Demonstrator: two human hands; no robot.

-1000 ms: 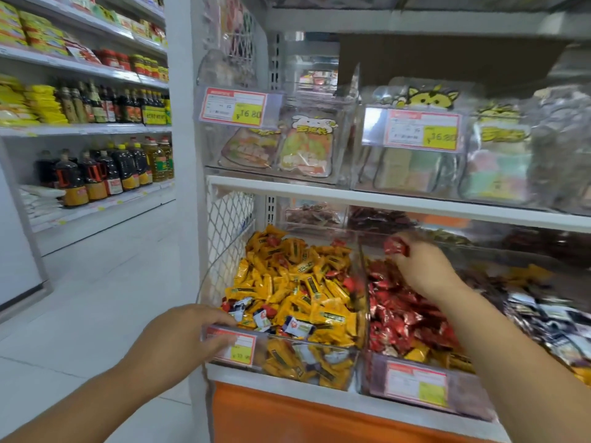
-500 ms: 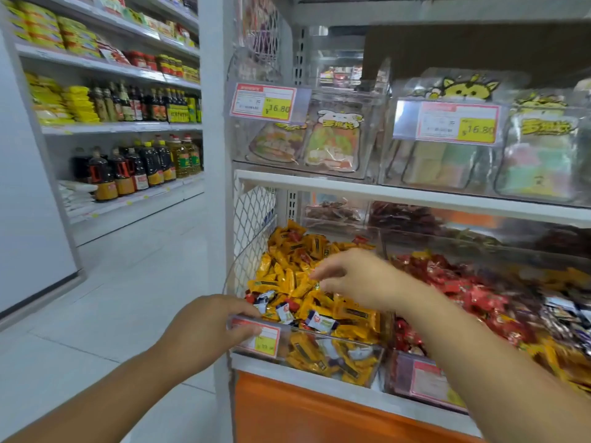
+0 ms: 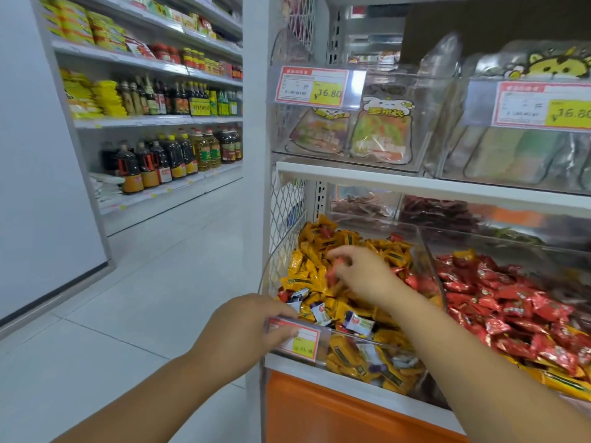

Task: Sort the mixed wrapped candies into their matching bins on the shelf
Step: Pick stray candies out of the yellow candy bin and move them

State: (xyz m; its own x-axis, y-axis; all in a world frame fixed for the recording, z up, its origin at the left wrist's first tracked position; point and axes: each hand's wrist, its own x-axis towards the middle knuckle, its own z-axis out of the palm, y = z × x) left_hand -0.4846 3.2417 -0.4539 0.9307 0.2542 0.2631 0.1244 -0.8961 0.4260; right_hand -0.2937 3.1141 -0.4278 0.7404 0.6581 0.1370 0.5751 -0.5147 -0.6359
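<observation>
A clear bin (image 3: 275,257) on the lower shelf is heaped with yellow wrapped candies (image 3: 323,241), with a few red ones and white-and-blue ones (image 3: 320,312) mixed in near its front. To its right, a second clear bin (image 3: 430,251) holds mostly red wrapped candies (image 3: 511,298), with some yellow ones at its front. My left hand (image 3: 249,327) grips the yellow bin's front edge at the price tag (image 3: 299,342). My right hand (image 3: 364,276) reaches into the yellow pile, fingertips pinched on a blurred red candy (image 3: 339,270).
An upper shelf (image 3: 415,183) with clear bins of bagged sweets hangs close over the candy bins. A white upright post (image 3: 256,187) and wire mesh border the left side. An aisle of white floor tiles and a shelf of oil bottles (image 3: 172,158) lie to the left.
My right hand left the red bin, crossed left over the divider and dipped into the yellow pile onto a red candy. My left hand stayed on the bin's front edge.
</observation>
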